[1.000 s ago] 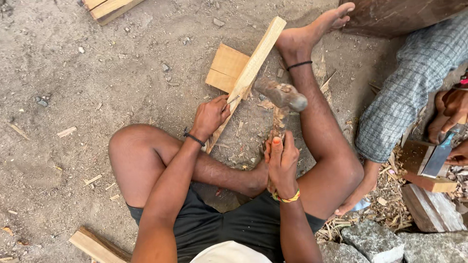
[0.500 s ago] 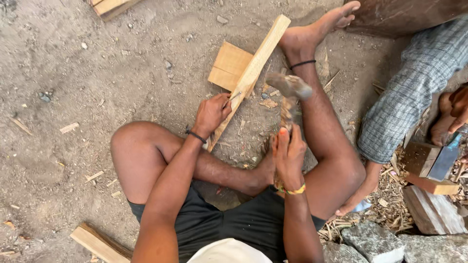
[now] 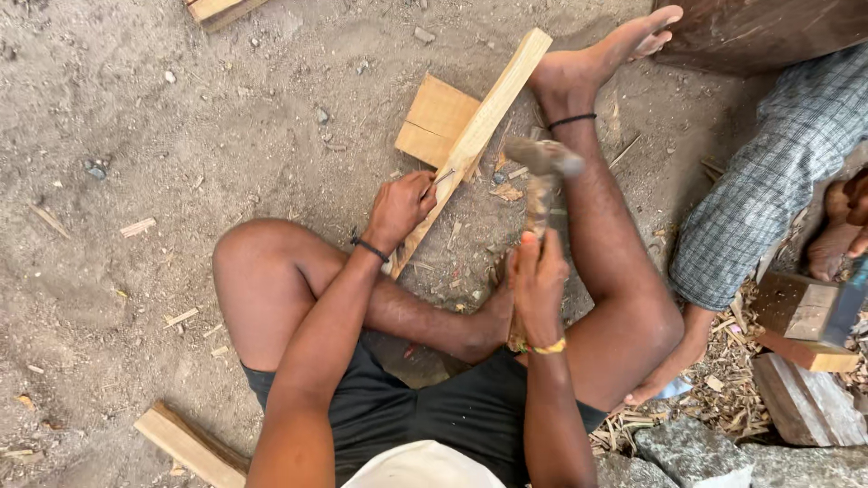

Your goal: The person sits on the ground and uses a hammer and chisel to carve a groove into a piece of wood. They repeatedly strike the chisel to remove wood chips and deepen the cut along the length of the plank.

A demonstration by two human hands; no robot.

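I sit on sandy ground with my right leg stretched out. A long pale wooden strip [image 3: 484, 122] lies slanted across a square wooden block [image 3: 434, 117]. My left hand [image 3: 398, 206] rests on the strip's lower part and pinches a thin metal nail or chisel [image 3: 443, 176] against the wood. My right hand [image 3: 538, 285] grips the wooden handle of a hammer [image 3: 542, 163], whose blurred head is raised just right of the strip, beside my shin.
Another person's leg in checked cloth [image 3: 768, 190] is at the right, near wooden blocks [image 3: 805, 321] and wood chips. A wooden piece [image 3: 190, 445] lies by my left hip, another plank [image 3: 217, 9] at the top. Stones [image 3: 696, 456] sit at bottom right.
The hammer has swung up from low beside the strip to a raised position. My left hand has stayed on the strip.
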